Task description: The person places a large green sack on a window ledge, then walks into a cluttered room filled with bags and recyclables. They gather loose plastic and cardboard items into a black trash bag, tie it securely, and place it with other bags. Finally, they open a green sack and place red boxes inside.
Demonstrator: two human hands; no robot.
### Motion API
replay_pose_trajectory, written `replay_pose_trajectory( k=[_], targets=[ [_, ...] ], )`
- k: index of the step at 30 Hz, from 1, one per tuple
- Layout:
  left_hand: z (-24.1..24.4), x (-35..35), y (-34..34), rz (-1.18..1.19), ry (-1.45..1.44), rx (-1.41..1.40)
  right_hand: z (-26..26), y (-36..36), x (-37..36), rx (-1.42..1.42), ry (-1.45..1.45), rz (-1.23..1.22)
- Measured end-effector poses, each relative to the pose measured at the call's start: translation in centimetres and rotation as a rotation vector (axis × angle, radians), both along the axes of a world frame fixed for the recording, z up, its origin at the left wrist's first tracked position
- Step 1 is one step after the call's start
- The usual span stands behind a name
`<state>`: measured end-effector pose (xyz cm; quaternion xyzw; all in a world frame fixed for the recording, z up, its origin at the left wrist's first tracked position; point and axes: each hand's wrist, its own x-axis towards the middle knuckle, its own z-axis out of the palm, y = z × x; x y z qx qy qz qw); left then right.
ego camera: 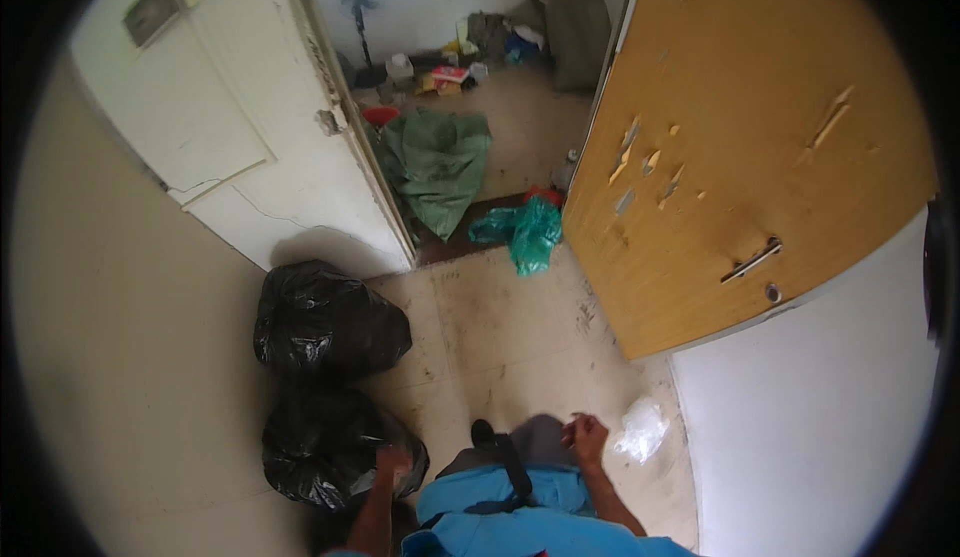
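Observation:
My left hand (394, 461) is blurred in front of the nearer black plastic bag (319, 444). I cannot tell whether it touches the bag. Beside my right thigh, my right hand (585, 435) hangs with loosely bent fingers and nothing visible in it. To its right, a crumpled clear plastic bag (643, 431) lies on the floor. A second full black bag (326, 321) sits against the wall, farther ahead. On the threshold lies a green plastic bag (534, 234), with a green woven sack (435, 156) just inside the room.
A damaged wooden door (720, 144) stands open on the right, its metal handle (751, 259) towards me. A cracked white wall (247, 114) borders the doorway on the left. Inside are a pedestal fan (362, 28), a red basin (380, 115), scattered items and a dark upright panel (577, 39).

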<state>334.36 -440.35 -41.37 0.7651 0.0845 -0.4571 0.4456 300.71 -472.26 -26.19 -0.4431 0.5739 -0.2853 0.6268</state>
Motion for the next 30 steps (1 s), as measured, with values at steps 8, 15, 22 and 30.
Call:
replay_pose_trajectory(
  k=[8,15,22,30],
  targets=[
    [12.0,21.1,-34.3,0.014,-0.252,-0.400,2.2,-18.6,16.1,-0.069,-0.125,-0.054],
    [4.6,23.6,-35.4,0.118,0.034,-0.104,3.8,-40.7,38.6,0.011,-0.292,0.126],
    [-0.5,20.1,-35.3,0.246,0.054,0.291,3.8,-51.8,52.3,0.039,-0.242,0.255],
    [-3.5,42.4,-54.6,-0.206,-0.318,0.076,-2.0,-61.8,54.6,0.039,0.024,0.130]
  ],
)
